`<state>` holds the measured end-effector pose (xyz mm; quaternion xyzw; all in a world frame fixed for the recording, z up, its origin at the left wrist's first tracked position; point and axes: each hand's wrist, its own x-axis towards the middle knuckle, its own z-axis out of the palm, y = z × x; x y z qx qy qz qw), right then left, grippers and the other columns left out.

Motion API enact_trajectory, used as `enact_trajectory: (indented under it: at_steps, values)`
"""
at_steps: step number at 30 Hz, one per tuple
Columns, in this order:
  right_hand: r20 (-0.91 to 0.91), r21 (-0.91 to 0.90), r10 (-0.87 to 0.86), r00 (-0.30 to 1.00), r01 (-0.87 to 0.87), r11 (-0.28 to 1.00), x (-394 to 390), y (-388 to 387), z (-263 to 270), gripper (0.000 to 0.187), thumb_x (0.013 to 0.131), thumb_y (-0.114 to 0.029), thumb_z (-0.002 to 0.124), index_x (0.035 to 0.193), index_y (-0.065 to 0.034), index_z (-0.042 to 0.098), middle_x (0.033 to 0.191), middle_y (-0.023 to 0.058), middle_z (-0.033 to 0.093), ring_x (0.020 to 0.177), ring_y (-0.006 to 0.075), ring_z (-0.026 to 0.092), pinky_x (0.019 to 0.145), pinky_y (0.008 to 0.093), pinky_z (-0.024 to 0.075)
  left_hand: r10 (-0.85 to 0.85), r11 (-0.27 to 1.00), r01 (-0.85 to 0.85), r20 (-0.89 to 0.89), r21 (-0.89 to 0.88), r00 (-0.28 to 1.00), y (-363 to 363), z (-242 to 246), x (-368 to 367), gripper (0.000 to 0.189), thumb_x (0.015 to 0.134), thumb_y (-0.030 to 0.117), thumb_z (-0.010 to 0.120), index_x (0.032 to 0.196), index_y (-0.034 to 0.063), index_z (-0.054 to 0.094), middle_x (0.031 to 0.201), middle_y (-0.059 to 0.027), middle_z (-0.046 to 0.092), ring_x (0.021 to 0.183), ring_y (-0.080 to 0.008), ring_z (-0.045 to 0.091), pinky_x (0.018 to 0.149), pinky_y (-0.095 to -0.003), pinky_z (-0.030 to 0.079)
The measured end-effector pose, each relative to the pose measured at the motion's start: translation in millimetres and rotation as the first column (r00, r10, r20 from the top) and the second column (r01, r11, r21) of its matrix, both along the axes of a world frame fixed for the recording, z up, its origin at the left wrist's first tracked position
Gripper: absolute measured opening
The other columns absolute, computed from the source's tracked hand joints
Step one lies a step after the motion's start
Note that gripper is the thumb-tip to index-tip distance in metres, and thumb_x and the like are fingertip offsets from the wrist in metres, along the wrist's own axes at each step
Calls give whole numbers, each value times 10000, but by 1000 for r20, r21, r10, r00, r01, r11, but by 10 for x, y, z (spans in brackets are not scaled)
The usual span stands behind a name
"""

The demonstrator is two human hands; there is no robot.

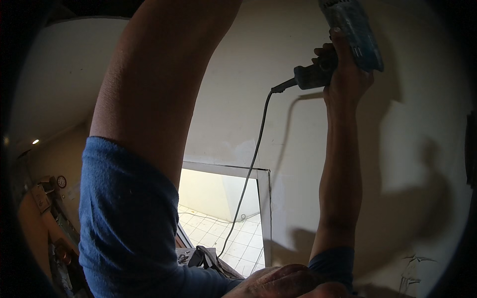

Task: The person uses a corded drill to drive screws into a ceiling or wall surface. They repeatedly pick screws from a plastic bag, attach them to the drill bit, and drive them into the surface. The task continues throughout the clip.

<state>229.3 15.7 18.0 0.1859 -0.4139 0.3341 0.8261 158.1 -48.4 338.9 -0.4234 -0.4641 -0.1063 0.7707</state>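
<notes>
Held up against the beige wall (231, 111) at the upper right, a corded power drill (357, 37) with a worn blue-green body is gripped by my right hand (344, 63). Its dark handle (315, 76) points to the left, and a black power cord (261, 138) hangs from it past a doorway. The front end of the drill is cut off by the top edge. My left arm, in a blue short sleeve (126, 208), reaches up across the left side; the left hand is out of view above.
Below the arms is a bright opening with a pale frame (264, 216) and a white tiled floor (242, 242), where another cable lies. A dark strap (201, 257) rests on a surface at the bottom. A wall clock (61, 181) and cardboard boxes (41, 197) show at far left.
</notes>
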Motion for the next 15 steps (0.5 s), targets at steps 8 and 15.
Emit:
enact_trajectory:
  at_steps: [8, 15]
  values:
    - [-10, -26, -18, 1000, 18, 1000, -28, 30, 40, 297, 851, -129, 831, 1056, 18, 676, 749, 113, 692, 610, 206, 709, 519, 337, 591, 99, 995, -99, 20, 18, 995, 44, 49, 34, 455, 966, 372, 578, 1106, -20, 760, 1190, -233, 716, 1140, -373, 673, 966, -455, 513]
    - [-31, 0, -29, 999, 29, 1000, -14, 3, 31, 273, 844, -157, 838, 996, 22, 698, 802, 83, 719, 631, 151, 704, 541, 287, 566, 9, 1000, -10, 73, 10, 997, -48, -109, 82, 476, 966, 406, 635, 1096, -36, 754, 1179, -242, 712, 1147, -379, 666, 977, -449, 509]
